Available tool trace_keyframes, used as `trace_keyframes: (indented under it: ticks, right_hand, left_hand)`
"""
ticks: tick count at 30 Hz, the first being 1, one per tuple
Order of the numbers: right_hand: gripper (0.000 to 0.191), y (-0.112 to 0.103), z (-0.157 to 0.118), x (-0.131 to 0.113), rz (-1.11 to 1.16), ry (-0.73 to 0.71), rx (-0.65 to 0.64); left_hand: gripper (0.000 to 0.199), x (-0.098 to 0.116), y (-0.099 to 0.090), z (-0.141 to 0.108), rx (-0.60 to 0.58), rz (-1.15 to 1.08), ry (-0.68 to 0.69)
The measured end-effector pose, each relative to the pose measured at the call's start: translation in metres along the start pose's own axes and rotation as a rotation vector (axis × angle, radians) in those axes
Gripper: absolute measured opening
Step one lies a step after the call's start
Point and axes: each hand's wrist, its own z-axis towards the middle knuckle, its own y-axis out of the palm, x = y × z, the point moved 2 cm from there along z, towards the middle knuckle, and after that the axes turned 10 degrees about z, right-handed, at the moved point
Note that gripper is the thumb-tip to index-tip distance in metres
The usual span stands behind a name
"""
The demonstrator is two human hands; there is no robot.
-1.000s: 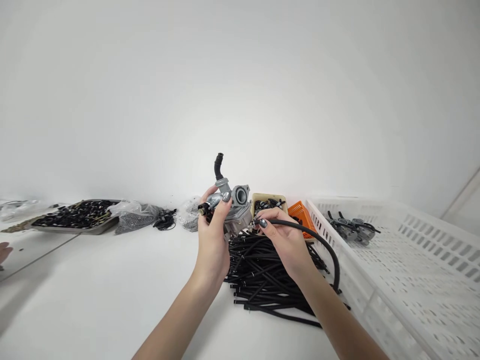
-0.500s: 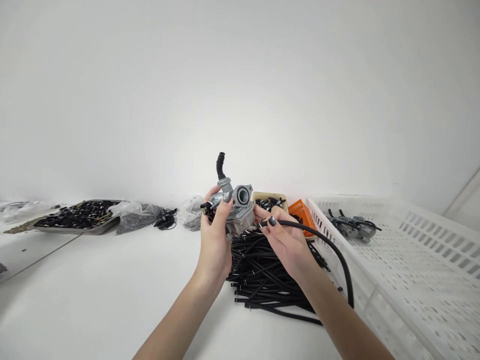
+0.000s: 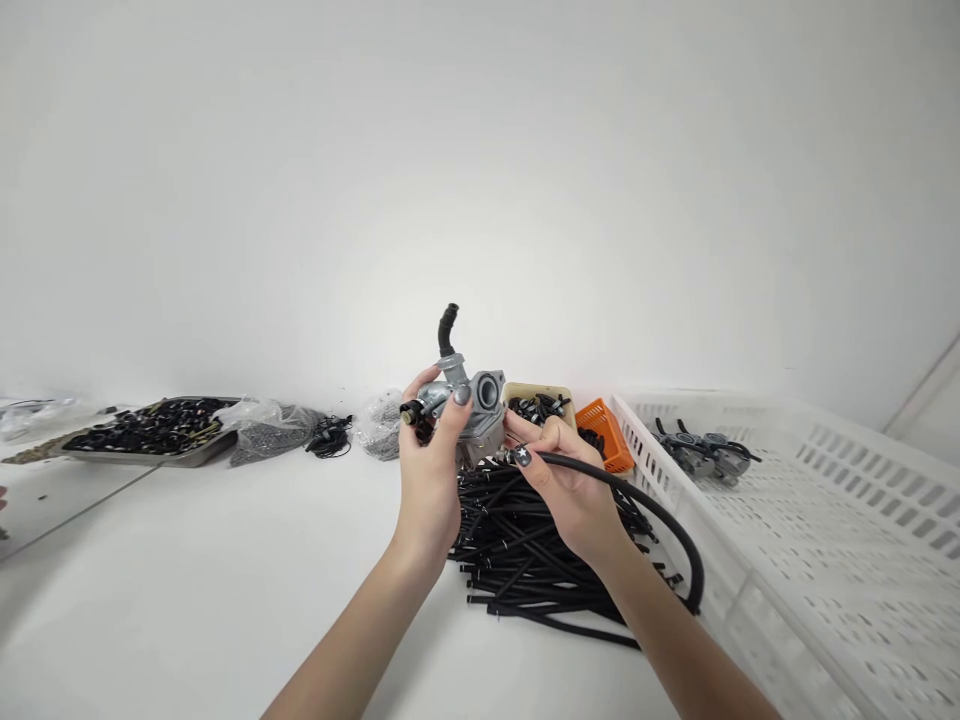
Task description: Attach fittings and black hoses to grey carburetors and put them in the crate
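My left hand [image 3: 433, 465] is closed around a silver carburetor [image 3: 482, 425], its thumb across the metal body. A bent black rubber boot [image 3: 448, 330] sticks up from the carburetor's top. Between the thumb and fingers of my right hand [image 3: 570, 485] is a black rubber hose [image 3: 645, 487], pinched near its end. That end is close against the lower right side of the carburetor; my fingers hide whether it is seated on a fitting. The rest of the hose curves right and down past my wrist. Below both hands lies a pile of similar black hoses [image 3: 540, 555].
A white perforated crate [image 3: 825, 530] on the right holds several carburetors [image 3: 709, 452]. Behind the pile stand a cream bin [image 3: 517, 391] and an orange basket [image 3: 616, 440] of black parts. On the left are a metal tray [image 3: 176, 458], plastic bags [image 3: 274, 430] and another person's fingertips [image 3: 2, 497].
The hose end and my right hand have moved slightly left, closer to the carburetor. The carburetor has shifted a little. Another person's fingertips have appeared at the left edge.
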Motion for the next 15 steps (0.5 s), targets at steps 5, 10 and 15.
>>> trace_keyframes:
  ticks: [5, 10, 15]
  right_hand:
    - [0.023, -0.003, 0.002, 0.012, 0.018, 0.005, 0.058]
    - [0.029, -0.008, 0.005, 0.029, 0.111, 0.040, 0.116]
    - [0.026, -0.004, -0.002, 0.028, 0.154, 0.007, 0.107]
  left_hand:
    - [0.067, -0.005, 0.000, -0.002, 0.044, 0.009, 0.054]
    - [0.062, -0.008, 0.002, -0.006, 0.100, 0.032, 0.106]
    - [0.062, -0.005, 0.006, -0.016, 0.153, 0.086, 0.157]
